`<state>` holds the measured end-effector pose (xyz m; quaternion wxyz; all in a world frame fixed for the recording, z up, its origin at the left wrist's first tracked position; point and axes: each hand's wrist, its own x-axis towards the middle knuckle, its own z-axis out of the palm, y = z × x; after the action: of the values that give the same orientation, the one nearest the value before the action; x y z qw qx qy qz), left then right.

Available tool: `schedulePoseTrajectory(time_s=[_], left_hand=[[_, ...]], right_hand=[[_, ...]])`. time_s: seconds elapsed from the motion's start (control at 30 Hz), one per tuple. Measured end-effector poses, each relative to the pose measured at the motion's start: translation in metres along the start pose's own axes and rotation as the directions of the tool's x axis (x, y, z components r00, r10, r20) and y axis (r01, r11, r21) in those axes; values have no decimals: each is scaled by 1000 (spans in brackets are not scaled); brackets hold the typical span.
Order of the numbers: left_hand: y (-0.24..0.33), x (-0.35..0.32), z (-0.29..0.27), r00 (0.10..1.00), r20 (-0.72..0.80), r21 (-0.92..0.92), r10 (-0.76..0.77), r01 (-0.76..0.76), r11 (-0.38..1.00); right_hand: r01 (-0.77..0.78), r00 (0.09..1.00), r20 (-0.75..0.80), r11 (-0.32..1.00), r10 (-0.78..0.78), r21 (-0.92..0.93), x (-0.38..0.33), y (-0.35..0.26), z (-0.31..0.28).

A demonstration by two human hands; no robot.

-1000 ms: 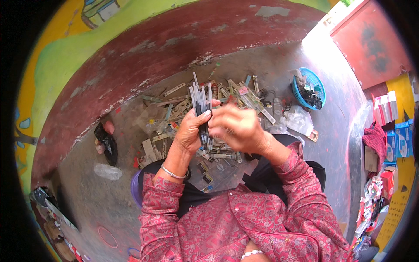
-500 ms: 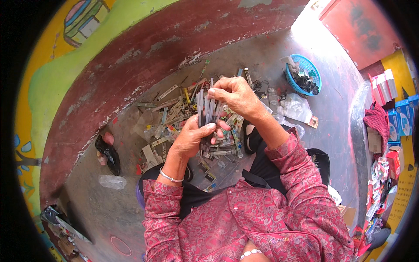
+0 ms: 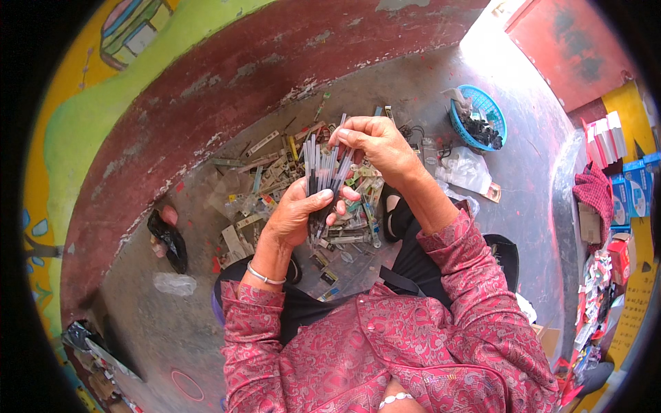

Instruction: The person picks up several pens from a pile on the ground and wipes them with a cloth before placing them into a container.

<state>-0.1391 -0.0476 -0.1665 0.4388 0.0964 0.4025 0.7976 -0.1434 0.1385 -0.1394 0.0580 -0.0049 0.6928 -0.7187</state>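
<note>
From my remote seat I look down on a grey floor (image 3: 441,89) strewn with a heap of small parts (image 3: 275,179), a blue basket (image 3: 490,110) beyond. Above the lap, my left hand (image 3: 296,213) is closed around a bundle of thin rods (image 3: 322,168); my right hand (image 3: 375,141) pinches their upper ends.

Floor: bare grey concrete (image 3: 523,172), brightest at the upper right of the frame.
Wall: dark red band (image 3: 227,76) curving across the top, green and yellow paint (image 3: 76,131) at upper left.
Door: red panel (image 3: 571,41), upper right corner.
Light: daylight.
</note>
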Motion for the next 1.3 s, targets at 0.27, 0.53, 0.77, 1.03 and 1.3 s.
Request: schedulePoseTrajectory(time_s=[0.27,0.53,0.77,1.03,1.3], left_hand=[[4,0,5,999,39,16,-13,12,1000],[3,0,-13,997,-18,-139,78,-79,987],[-9,6,-34,987,-80,-345,137,-156,925],[-6,9,-37,970,-200,-503,140,-224,835],[-4,7,-45,913,-361,-365,190,-326,872]], right_hand=[[33,985,-175,982,0,187,5,-1,-11],[189,893,-441,962,-85,197,9,-8,-25],[421,737,-530,899,-419,-125,-7,-10,12],[680,518,484,-2,-705,-733,-28,23,50],[719,573,454,154,-682,-677,-21,19,46]])
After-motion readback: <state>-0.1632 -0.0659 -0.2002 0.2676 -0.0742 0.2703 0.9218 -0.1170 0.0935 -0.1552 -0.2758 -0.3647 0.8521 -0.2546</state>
